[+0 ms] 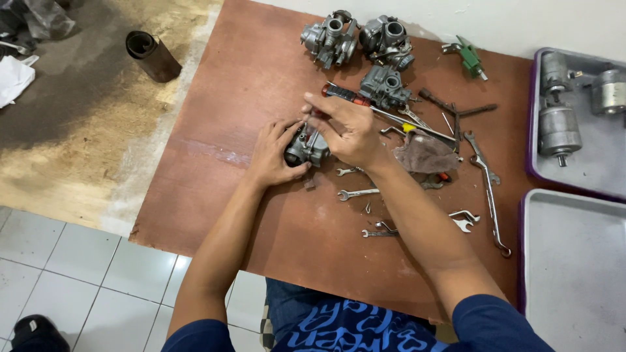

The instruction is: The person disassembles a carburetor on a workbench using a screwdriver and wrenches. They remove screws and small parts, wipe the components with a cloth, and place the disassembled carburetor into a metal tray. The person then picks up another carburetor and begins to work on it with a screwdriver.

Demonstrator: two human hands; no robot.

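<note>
A small grey carburettor (306,146) sits near the middle of the brown worktop (215,189), a little toward its far edge. The left hand (272,155) is wrapped round its left side, fingers curled, pinning it down. The right hand (344,129) hovers over its top, fingertips pinched together on something small at the body; a red-and-black screwdriver (342,94) shows just beyond the knuckles, but I cannot tell whether the hand holds it.

To do this well, I'd say the left hand should keep the body flat and steady, and the right should work straight down with light pressure, so nothing slips or drops among the tools.

Three more carburettors (386,86) lie toward the far edge. To the right of the hands there is a brownish rag (427,153), with spanners (357,193) scattered toward the near edge and a long one (488,189) near the right edge. A green fitting (469,57) rests by the far right corner. Past the right edge stand two grey trays with purple rims, the farther tray (603,163) carrying metal cylinders (559,127). A dark roll (151,55) lies on the floor to the left. No packages, labels or signs show.
</note>
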